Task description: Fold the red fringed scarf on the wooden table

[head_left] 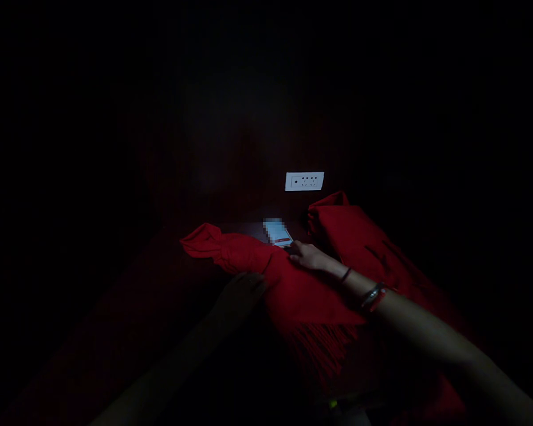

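A red fringed scarf [310,290] lies across the dark surface in front of me, its far left end bunched and raised. My right hand [308,255] is at the scarf's upper edge, with its fingers closed at a small dark thing that I cannot make out. Just beyond the fingertips lies a white printed card or leaflet [284,236] with a red band, partly blurred out. My left hand [244,289], in deep shadow, rests against the scarf's near left edge with its fingers stretched out.
A second folded red fringed cloth [346,228] lies to the right, beside and partly behind my right forearm. On the wall behind is a white socket panel [304,181]. A small yellow-green spot [333,404] shows at the bottom. Darkness hides most surroundings.
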`<state>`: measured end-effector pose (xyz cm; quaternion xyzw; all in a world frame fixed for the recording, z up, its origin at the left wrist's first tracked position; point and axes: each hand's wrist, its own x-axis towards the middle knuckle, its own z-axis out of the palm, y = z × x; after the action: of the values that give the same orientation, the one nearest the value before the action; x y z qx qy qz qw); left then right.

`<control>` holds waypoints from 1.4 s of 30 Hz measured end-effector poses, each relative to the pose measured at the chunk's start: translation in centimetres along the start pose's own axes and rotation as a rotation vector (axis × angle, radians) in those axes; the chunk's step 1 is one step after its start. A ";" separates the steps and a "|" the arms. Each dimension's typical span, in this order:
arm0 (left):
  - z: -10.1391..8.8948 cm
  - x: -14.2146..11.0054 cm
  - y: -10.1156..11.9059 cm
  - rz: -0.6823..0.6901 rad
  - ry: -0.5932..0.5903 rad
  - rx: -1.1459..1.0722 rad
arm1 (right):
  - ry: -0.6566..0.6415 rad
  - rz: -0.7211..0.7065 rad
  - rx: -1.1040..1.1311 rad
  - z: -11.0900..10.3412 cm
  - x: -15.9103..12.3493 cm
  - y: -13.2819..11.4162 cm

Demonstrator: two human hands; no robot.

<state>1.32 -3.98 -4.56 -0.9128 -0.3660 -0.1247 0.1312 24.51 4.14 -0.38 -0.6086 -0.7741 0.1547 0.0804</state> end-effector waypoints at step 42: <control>-1.1 0.6 0.8 -0.135 0.063 -0.145 | -0.158 0.011 1.084 -2.7 -7.5 -1.6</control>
<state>2.18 -4.47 -3.44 -0.8888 -0.4125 -0.1880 0.0677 25.77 -3.07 3.15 -0.4705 -0.5839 0.5771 0.3233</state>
